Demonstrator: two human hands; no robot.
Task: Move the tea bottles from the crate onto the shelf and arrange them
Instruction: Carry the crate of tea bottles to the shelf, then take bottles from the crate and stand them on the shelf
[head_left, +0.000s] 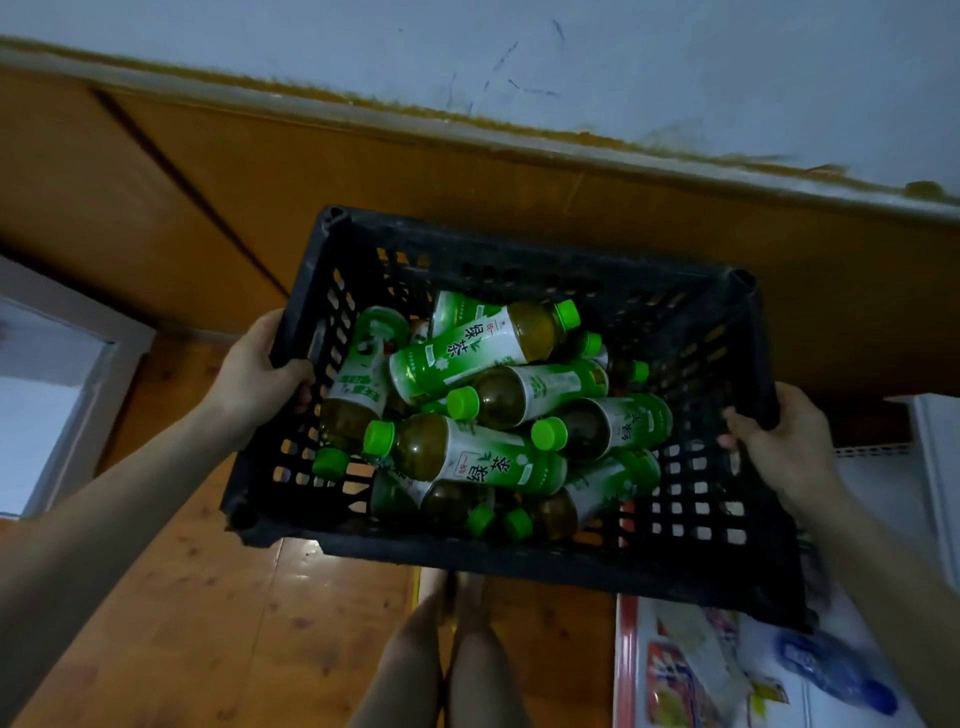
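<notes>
Tea bottles with green caps lay jumbled on their sides inside the black crate, held up above the wooden floor. The left hand gripped the crate's left rim, and the right hand curled around its right rim.

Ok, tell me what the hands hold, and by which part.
The crate of bottles: left hand grips its left rim, right hand its right rim.
</notes>
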